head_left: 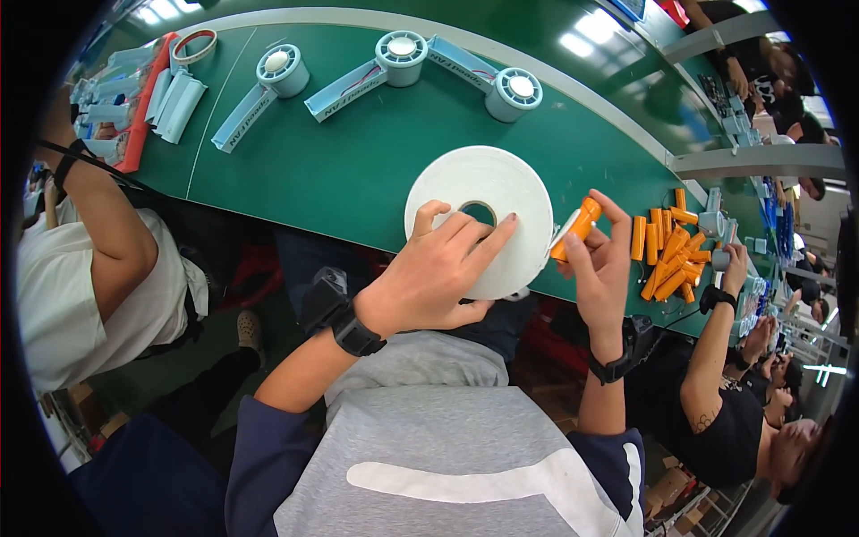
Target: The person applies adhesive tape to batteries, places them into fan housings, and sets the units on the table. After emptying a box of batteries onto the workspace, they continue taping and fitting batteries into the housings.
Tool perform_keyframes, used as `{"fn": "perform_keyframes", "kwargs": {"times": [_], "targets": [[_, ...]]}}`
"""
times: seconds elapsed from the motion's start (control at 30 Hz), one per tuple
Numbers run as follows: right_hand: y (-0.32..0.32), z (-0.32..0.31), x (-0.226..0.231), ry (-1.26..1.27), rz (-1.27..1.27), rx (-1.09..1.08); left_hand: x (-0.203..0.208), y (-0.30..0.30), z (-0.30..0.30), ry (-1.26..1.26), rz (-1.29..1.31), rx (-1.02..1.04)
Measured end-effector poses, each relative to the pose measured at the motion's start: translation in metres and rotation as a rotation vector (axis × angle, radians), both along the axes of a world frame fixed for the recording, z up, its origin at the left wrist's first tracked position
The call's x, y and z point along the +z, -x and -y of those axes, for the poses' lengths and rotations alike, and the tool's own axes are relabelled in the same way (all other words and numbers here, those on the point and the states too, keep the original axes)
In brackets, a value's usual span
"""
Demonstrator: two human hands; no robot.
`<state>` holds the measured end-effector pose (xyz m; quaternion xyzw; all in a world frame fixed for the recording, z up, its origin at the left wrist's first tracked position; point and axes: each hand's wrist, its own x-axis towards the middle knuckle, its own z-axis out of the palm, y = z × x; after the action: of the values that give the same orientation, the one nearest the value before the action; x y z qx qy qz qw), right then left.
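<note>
Head view: right hand grip pinching glossy orange cylinder; left hand grip spread across flat, disc-shaped white roll.

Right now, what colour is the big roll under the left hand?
The roll is white; it shows best in the head view.

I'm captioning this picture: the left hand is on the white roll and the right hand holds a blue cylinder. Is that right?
Wrong colour: the head view shows the right hand holding an orange cylinder. The left hand is on the white roll.
</note>
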<state>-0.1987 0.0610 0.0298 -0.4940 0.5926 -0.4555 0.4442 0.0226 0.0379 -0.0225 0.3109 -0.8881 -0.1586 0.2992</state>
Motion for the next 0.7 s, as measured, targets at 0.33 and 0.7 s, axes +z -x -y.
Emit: {"fn": "perform_keyframes", "kwargs": {"times": [0.33, 0.7], "targets": [[-0.014, 0.010, -0.032, 0.243, -0.192, -0.273, -0.002, 0.013, -0.012, -0.072, 0.034, 0.055], [0.065, 0.029, 0.019, 0.239, -0.040, -0.193, 0.008, -0.005, 0.008, -0.040, -0.123, 0.247]]}}
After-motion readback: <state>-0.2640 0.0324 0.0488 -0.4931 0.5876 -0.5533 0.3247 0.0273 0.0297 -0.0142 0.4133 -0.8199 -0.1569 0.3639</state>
